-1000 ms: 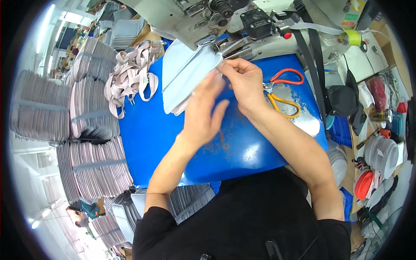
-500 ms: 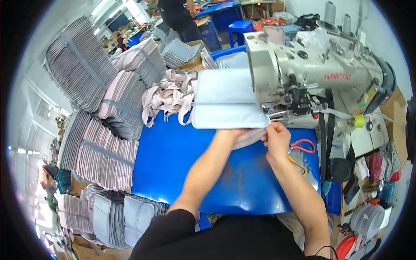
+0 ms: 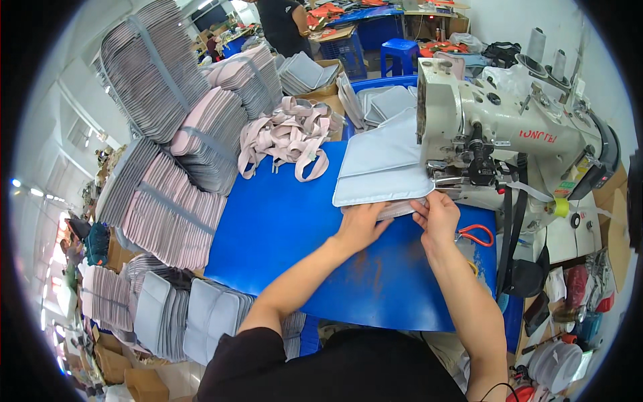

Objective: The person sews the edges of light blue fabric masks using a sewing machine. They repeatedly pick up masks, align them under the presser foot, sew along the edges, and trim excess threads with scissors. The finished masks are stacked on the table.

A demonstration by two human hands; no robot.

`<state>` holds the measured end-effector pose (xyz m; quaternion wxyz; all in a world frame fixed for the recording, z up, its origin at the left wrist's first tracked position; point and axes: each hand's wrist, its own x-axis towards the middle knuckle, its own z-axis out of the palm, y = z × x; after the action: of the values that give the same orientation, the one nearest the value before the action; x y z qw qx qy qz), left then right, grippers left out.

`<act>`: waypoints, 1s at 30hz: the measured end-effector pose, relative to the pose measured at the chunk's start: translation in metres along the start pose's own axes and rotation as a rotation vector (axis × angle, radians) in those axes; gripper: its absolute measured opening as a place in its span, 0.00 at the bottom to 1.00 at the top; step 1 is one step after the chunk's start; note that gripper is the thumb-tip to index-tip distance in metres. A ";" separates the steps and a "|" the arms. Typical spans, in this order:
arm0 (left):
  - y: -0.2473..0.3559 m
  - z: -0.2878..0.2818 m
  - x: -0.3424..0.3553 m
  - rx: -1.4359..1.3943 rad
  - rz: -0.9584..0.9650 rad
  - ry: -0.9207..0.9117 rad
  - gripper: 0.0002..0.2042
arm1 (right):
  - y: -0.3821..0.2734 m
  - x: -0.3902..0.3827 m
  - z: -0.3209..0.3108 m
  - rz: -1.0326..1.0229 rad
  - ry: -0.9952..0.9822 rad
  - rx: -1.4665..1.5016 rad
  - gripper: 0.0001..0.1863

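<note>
A pale blue padded fabric panel (image 3: 382, 161), with a pinkish layer beneath its front edge, lies under the needle area of the white sewing machine (image 3: 509, 114). My left hand (image 3: 362, 224) is at the panel's front edge, thumb apart and some fingertips tucked out of sight. My right hand (image 3: 437, 221) pinches the front right corner, just left of and below the presser foot. Red-and-yellow-handled scissors (image 3: 477, 234) rest right of that hand on the blue work surface (image 3: 268, 241). A tangle of pale pink straps (image 3: 288, 134) sits behind and left of the panel.
Banded stacks of grey and pink panels (image 3: 174, 214) crowd the left side and lower left. Behind are a bin of panels (image 3: 382, 104), a blue stool (image 3: 400, 50) and a person in dark clothes (image 3: 284, 27). A yellow roll (image 3: 559, 206) and cluttered items line the right.
The view has tilted up toward the machine and background. My left hand has moved to the panel's front edge, its thumb now visible there. The panel sits angled beside the machine head.
</note>
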<state>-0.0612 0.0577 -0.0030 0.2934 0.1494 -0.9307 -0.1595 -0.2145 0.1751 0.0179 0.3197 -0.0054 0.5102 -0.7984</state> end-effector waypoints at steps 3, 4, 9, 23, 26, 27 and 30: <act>-0.006 -0.019 0.010 0.078 0.115 0.008 0.24 | -0.002 -0.003 0.004 -0.003 0.030 -0.032 0.11; -0.001 -0.025 0.013 0.047 0.147 -0.079 0.22 | -0.003 -0.003 0.005 -0.006 0.044 -0.040 0.11; 0.061 -0.051 0.028 0.151 0.320 -0.370 0.13 | 0.000 0.002 0.004 -0.062 0.037 -0.153 0.11; 0.111 -0.069 0.065 0.318 0.554 -0.117 0.21 | -0.028 -0.001 -0.038 0.050 -0.275 -0.256 0.13; 0.078 -0.098 0.096 0.651 0.563 -0.223 0.29 | -0.023 -0.006 -0.035 0.075 -0.300 -0.206 0.13; 0.064 -0.097 0.105 0.676 0.574 -0.340 0.31 | -0.022 -0.006 -0.034 0.072 -0.287 -0.188 0.14; 0.039 -0.097 0.126 0.759 0.670 -0.587 0.36 | -0.015 -0.003 -0.035 0.093 -0.274 -0.132 0.16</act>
<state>-0.1093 0.0261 0.1497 -0.0163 -0.1085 -0.9615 0.2520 -0.2312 0.2093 0.0143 0.4218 -0.1118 0.5129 -0.7392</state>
